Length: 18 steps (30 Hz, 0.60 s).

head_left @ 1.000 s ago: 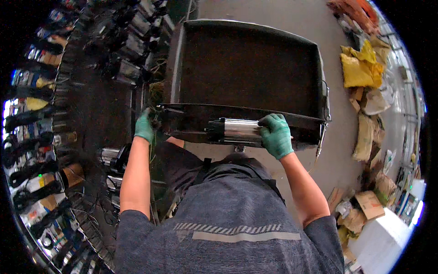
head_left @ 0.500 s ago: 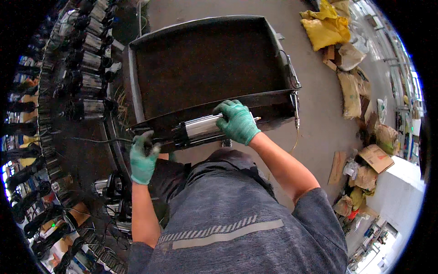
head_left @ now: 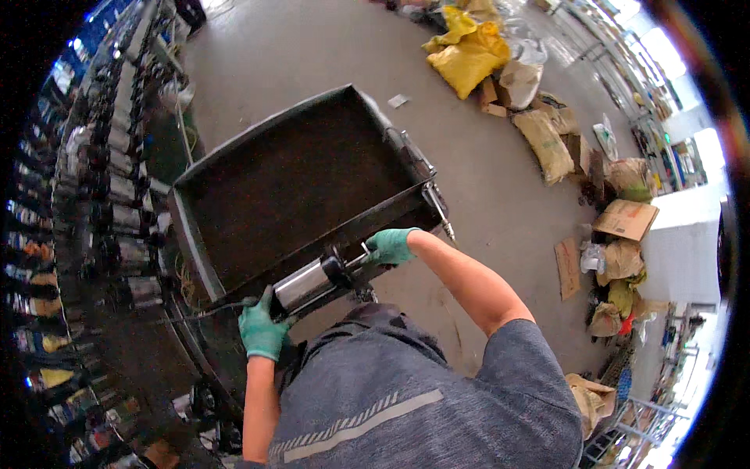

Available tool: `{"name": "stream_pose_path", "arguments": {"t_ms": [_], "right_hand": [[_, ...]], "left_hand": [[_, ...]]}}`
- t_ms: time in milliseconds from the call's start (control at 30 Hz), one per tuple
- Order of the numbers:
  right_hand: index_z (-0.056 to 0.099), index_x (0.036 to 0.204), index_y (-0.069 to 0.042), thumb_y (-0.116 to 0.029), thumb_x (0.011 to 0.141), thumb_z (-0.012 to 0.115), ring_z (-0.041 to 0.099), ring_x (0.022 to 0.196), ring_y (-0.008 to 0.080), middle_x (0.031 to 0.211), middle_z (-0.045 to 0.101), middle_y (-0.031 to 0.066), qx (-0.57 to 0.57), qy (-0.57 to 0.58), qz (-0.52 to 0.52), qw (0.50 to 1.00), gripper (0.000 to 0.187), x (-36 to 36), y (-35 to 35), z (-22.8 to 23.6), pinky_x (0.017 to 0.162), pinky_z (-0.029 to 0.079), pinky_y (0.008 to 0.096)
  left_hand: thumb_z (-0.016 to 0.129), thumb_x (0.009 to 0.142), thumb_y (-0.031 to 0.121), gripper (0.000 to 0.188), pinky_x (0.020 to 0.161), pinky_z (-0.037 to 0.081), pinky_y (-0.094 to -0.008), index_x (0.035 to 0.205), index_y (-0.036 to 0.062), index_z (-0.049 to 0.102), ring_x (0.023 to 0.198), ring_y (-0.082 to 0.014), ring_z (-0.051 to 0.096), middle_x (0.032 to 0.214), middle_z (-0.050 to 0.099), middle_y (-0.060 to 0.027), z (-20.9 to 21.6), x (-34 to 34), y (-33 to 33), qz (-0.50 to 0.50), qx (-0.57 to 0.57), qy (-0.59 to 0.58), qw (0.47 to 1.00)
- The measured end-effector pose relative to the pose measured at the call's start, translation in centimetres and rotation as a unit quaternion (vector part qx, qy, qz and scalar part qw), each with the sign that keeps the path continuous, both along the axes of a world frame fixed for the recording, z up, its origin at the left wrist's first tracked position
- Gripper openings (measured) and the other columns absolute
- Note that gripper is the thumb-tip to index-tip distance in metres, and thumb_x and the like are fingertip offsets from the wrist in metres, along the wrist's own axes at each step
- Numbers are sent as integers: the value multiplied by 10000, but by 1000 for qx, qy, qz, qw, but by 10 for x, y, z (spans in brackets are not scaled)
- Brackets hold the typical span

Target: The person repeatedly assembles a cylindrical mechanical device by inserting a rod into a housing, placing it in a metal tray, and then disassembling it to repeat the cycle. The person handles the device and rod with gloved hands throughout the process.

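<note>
A silver pneumatic cylinder (head_left: 303,286) with a black end cap lies along the near ledge of a dark metal tray. Gripping its left end, my left hand (head_left: 262,328) wears a green glove, and the black cap there is mostly hidden. My right hand (head_left: 391,247), gloved alike, is closed round the thin rod that sticks out past the right-hand black cap (head_left: 338,270). The fingertips on the rod are partly hidden. From beside my left hand a dark hose (head_left: 212,314) runs off leftward.
The deep tray (head_left: 266,125) stands in front of me, with metal fittings (head_left: 439,205) on its right corner. Rows of similar cylinders (head_left: 125,187) line the left. Yellow sacks (head_left: 469,59), cardboard boxes (head_left: 627,220) and bags lie along the right of the grey floor (head_left: 500,234).
My left hand has come onto the cylinder's left end. My right hand has moved from the body to the rod, and a black cap now shows at the right. The view has turned.
</note>
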State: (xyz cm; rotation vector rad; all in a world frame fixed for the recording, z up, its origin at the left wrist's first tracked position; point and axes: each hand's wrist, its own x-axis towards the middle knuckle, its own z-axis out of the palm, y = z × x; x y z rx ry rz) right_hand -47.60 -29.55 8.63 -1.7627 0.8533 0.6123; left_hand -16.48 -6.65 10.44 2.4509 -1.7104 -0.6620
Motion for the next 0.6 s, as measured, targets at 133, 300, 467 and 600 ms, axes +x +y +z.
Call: {"name": "stream_pose_path", "arguments": {"t_ms": [133,300,467,600], "right_hand": [[686,1045,-84,-409,996,605,587,720,204,840,684,70,119,-20,-79,990,338,-10,-7,-25,663,503,399],[707,1057,-139,-100,882,586,677,907,435,973,729,161,-188,-58,67,978,217,-6,10,-29,769,545,479],[718,1026,-108,-185,908,585,722,886,395,912,738,159,-372,3,111,922,194,1,28,-18,724,575,508],[754,982,-26,-586,889,656,657,823,318,882,706,172,-88,-9,-19,996,576,-2,10,-38,729,517,472]], "left_hand": [[955,565,404,958,989,487,-510,1428,224,580,1143,-428,594,1265,593,-245,-10,8,4,8,-38,40,998],[989,510,372,985,962,514,-489,1393,178,598,1122,-420,607,1267,581,-237,-8,8,2,7,-42,35,998],[987,534,319,945,945,541,-463,1381,140,606,1110,-413,647,1207,676,-208,-1,10,-2,4,-45,16,999],[975,554,284,969,968,523,-478,1423,131,576,1129,-424,640,1270,651,-235,2,6,-2,18,-44,38,998]]}}
